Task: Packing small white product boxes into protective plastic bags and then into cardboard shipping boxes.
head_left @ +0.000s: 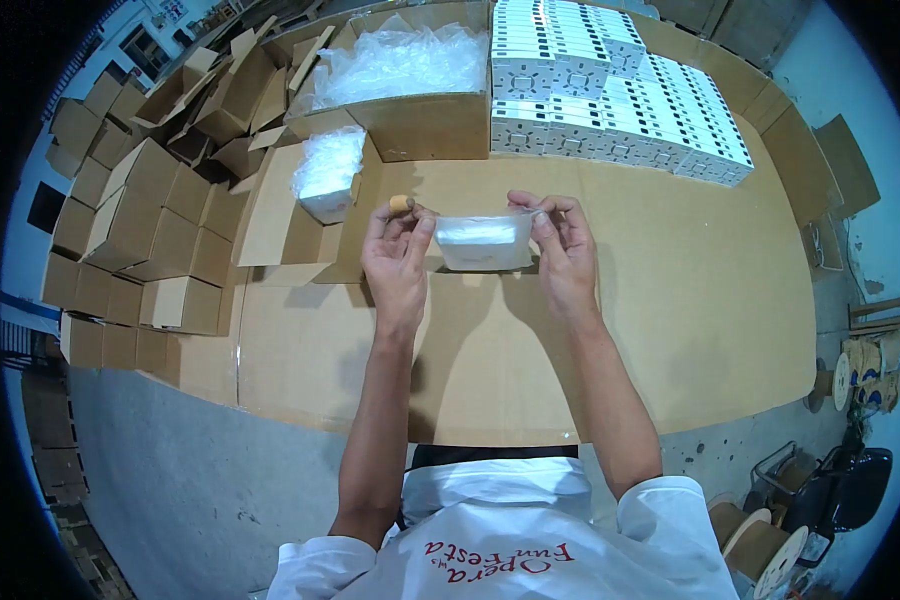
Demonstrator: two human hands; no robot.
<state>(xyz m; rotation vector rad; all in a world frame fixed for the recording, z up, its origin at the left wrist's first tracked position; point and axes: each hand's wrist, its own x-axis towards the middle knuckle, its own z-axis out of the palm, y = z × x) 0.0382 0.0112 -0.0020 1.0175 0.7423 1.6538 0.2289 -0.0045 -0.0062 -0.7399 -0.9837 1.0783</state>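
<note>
Between my hands, above the cardboard-covered table, is a small white box in a clear plastic bag. My left hand pinches the bag's upper left corner between thumb and fingers; one of its fingertips wears a tan covering. The upper right corner is pinched by my right hand. Just left of my left hand stands an open cardboard box, its flaps spread. Inside it lies a plastic-wrapped white box with clear film bunched on top.
A large carton full of clear plastic bags stands at the back. Right of it, white printed boxes are stacked in rows. Brown cartons pile up on the left. Cable spools and a black chair sit at lower right.
</note>
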